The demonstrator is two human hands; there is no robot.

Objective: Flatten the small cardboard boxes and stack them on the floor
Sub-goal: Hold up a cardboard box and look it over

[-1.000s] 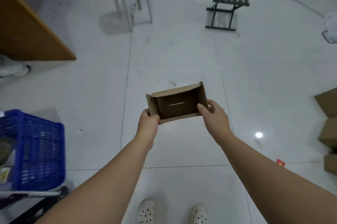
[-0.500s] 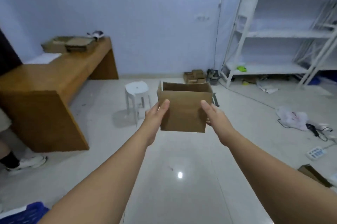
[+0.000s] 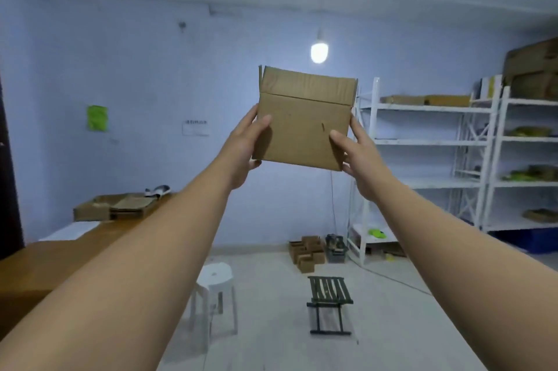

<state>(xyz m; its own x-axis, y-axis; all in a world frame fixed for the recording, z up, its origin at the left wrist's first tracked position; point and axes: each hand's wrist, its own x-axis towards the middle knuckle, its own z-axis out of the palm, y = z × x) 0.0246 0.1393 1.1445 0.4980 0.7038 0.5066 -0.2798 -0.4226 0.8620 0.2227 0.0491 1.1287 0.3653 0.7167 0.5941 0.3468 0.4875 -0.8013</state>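
While held aloft, box (image 3: pixel 305 129) upright, slightly tilted

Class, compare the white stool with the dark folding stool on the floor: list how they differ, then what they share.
Colour: the white stool is white; the folding stool is dark.
Seat: the white stool's is solid; the folding stool's is slatted.
Height: the white stool stands taller than the folding stool.
Both stand upright on the floor, with nothing on them.
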